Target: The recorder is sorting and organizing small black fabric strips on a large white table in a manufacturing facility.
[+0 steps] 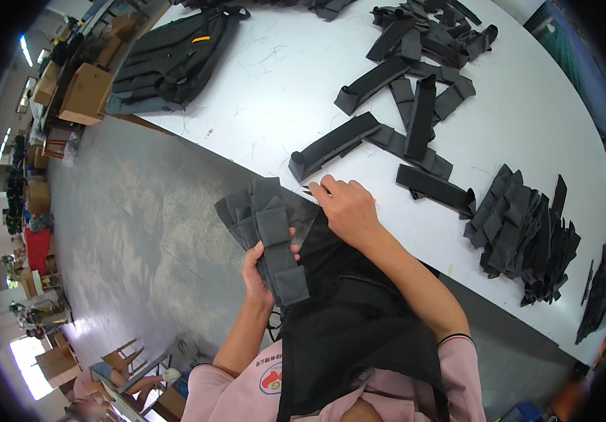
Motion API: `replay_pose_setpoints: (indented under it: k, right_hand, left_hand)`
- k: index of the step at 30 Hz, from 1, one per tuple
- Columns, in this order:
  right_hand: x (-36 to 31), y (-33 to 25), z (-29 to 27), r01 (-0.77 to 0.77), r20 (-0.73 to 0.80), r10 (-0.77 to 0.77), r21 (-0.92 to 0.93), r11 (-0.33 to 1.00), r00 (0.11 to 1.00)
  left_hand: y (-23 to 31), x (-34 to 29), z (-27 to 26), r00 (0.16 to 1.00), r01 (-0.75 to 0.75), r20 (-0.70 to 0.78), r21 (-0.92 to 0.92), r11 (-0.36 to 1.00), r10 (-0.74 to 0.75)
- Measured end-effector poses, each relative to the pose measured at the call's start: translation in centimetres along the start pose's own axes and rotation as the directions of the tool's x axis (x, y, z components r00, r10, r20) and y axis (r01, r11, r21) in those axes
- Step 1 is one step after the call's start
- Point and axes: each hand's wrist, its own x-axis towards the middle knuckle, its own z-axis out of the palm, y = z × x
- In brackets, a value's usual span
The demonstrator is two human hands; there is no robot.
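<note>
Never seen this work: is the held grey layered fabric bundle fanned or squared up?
Fanned: the bundle has spread ends above the left hand.

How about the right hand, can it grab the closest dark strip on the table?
Probably yes: the dark strip lies close to the right hand with nothing between, though that hand seems to hold a small dark tool.

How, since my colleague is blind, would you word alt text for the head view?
A person's left hand holds a stack of dark grey fabric strips while the right hand grips a small dark pointed tool by a white table's edge. More strips lie across the table, with a dark backpack at its far left.
</note>
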Motion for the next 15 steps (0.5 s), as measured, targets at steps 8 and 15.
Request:
replay_pose_setpoints:
  k: [8,15]
  right_hand:
    - [-0.4,0.7,1.5,-0.050,0.091,0.053,-0.028,0.998,0.994]
    - [-4.4,0.4,-1.5,-0.524,0.168,0.497,0.201,0.828,0.851]
  left_hand:
    - [-0.2,0.1,0.0,0.995,0.056,0.077,0.016,0.998,-0.057]
    - [3.4,5.7,4.2,0.937,-0.309,0.091,0.668,0.677,0.337]
